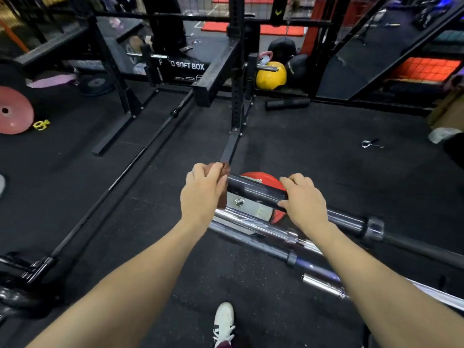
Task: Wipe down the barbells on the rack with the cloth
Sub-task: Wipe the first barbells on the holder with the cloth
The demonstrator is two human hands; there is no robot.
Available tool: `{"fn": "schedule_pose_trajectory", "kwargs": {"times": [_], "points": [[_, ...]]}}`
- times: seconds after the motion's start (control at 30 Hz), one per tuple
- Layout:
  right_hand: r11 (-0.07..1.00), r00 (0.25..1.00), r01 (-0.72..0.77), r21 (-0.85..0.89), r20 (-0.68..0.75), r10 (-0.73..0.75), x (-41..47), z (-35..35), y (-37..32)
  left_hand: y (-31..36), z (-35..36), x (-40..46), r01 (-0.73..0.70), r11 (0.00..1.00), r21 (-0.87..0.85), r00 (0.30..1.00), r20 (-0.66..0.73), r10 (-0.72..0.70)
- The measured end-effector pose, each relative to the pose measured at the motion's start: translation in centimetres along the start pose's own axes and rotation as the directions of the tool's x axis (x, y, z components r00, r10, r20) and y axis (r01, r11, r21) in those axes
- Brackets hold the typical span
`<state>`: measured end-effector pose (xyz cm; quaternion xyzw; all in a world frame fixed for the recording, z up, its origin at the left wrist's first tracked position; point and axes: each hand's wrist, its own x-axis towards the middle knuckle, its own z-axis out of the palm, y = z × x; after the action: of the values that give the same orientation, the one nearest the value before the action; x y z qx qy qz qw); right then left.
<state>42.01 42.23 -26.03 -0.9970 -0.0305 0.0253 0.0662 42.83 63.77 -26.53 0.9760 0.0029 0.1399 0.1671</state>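
Note:
A dark barbell sleeve (253, 189) points toward the middle of the view, with its shaft running off to the right. My left hand (203, 189) holds a brown cloth (224, 169) bunched against the sleeve's end. My right hand (305, 197) grips the same sleeve a little further along, fingers curled over its top. Below this bar lie two chrome barbells (251, 227) and another dark one (288, 257), side by side on a low rack. A red plate (263, 180) shows behind the held sleeve.
A black squat rack upright (237, 71) stands just ahead, its foot near my left hand. A long black barbell (120, 177) lies on the floor at left. A red plate (13, 110), yellow ball (271, 75), foam roller (287, 103) and spring collar (369, 143) lie around. My white shoe (224, 322) is below.

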Motion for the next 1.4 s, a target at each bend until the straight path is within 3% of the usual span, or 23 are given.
{"fn": "schedule_pose_trajectory", "kwargs": {"times": [0.17,0.4,0.67,0.83,1.07,1.2,1.4], "points": [[0.984,0.984,-0.178,0.006,-0.014,0.178,-5.6,-1.3,6.6,6.0,1.8,-2.5,-0.218,0.974,0.059,0.976,0.026,0.217],[0.971,0.97,-0.241,0.004,0.016,0.241,-10.2,-0.2,12.5,11.1,3.0,-5.1,-0.319,0.942,0.108,0.948,0.008,0.32],[0.894,0.958,-0.286,0.344,0.072,0.278,-8.9,-0.6,14.7,14.2,4.1,-5.7,-0.348,0.931,0.115,0.936,-0.007,0.351],[0.842,0.958,-0.283,0.46,0.173,0.227,-7.7,-1.2,16.5,16.9,5.9,-5.1,-0.41,0.901,0.143,0.906,-0.045,0.42],[0.859,0.977,-0.212,0.466,0.117,0.178,-7.1,-0.4,17.1,22.0,10.5,-5.9,-0.534,0.84,0.1,0.845,0.105,0.525],[0.871,0.969,-0.164,0.464,0.243,0.053,-7.6,0.1,17.3,22.2,11.4,-6.7,-0.518,0.842,0.148,0.854,0.144,0.5],[0.908,0.965,-0.171,0.383,0.249,0.077,-7.1,-0.1,16.9,21.7,11.4,-6.0,-0.562,0.804,0.193,0.827,0.125,0.548]]}}
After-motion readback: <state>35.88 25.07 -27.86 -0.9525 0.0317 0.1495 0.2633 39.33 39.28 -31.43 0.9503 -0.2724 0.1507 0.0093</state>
